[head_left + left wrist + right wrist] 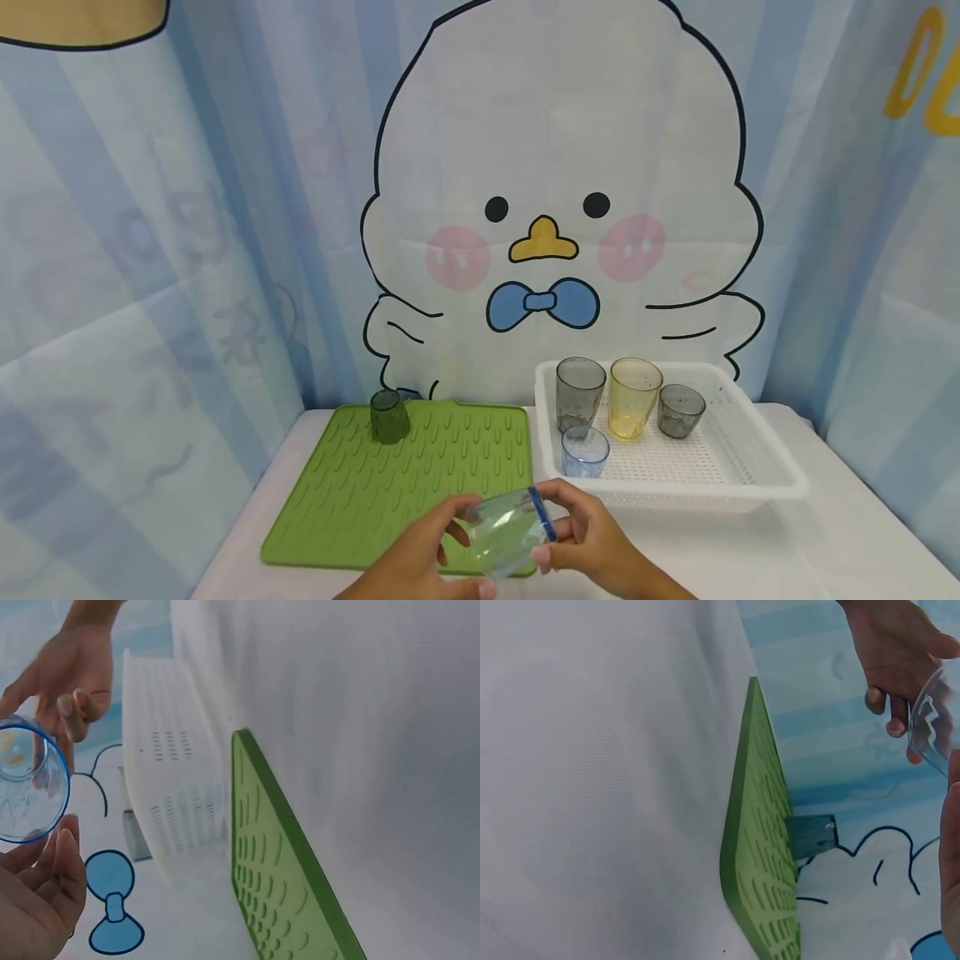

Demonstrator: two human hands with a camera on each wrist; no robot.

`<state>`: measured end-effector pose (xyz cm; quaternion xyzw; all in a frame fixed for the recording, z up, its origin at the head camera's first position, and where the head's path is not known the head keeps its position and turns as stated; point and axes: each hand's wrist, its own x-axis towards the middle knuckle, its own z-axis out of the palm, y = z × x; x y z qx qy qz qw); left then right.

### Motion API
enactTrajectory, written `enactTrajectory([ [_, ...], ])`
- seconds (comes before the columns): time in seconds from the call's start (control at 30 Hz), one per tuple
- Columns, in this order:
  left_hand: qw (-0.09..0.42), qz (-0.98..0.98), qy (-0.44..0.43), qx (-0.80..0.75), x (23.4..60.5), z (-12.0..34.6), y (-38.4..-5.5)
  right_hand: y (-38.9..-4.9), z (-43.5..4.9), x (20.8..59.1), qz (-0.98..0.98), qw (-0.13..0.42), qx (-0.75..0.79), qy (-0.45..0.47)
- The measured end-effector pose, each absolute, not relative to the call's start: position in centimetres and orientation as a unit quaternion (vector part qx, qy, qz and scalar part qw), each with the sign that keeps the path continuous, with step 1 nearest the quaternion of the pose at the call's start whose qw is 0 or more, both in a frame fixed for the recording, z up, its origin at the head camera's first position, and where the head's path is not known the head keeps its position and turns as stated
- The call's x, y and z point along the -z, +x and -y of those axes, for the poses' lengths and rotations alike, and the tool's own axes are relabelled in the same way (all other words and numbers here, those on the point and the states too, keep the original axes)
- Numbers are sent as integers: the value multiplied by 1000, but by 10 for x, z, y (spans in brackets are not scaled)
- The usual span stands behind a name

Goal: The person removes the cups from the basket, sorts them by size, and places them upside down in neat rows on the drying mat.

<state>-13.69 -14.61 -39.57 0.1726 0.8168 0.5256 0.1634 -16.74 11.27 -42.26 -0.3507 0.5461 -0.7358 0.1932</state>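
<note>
Both hands hold a clear drinking glass [506,533] with a blue rim, tilted on its side above the front edge of a green drying mat [360,521]. On the glass's base side, the left hand [423,554] grips it between fingers and thumb. At the rim end the right hand [596,542] pinches it, thumb below and fingers above. The left wrist view looks into the round mouth, its blue rim [67,787] plain to see. In the right wrist view only part of the glass [934,720] shows, at the right edge beside the left hand [896,656].
A dark tinted glass [390,418] stands upside down on the mat's back left. Right of the mat, a white basket [675,497] holds a tall grey glass [579,387], a yellow glass [635,392], a small grey glass [681,412] and a small blue glass [585,457]. Printed curtains surround the table.
</note>
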Motion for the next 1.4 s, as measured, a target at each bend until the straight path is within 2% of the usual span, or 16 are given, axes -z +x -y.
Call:
enactTrajectory([
  [0.47, 190, -816, 163, -520, 399, 143, -137, -168, -104, 417, -546, 159, 728, -383],
  [0.73, 195, -817, 150, -521, 404, 143, -136, -166, -99, 413, -581, 162, 718, -347],
  [0.93, 204, -817, 146, -519, 410, 143, -137, -166, -93, 415, -578, 135, 705, -388],
  [1.13, 210, -800, 174, -535, 419, 147, -137, -165, -89, 417, -564, 167, 713, -382],
  [1.4, 217, -791, 158, -550, 425, 158, -133, -164, -88, 416, -587, 201, 705, -344],
])
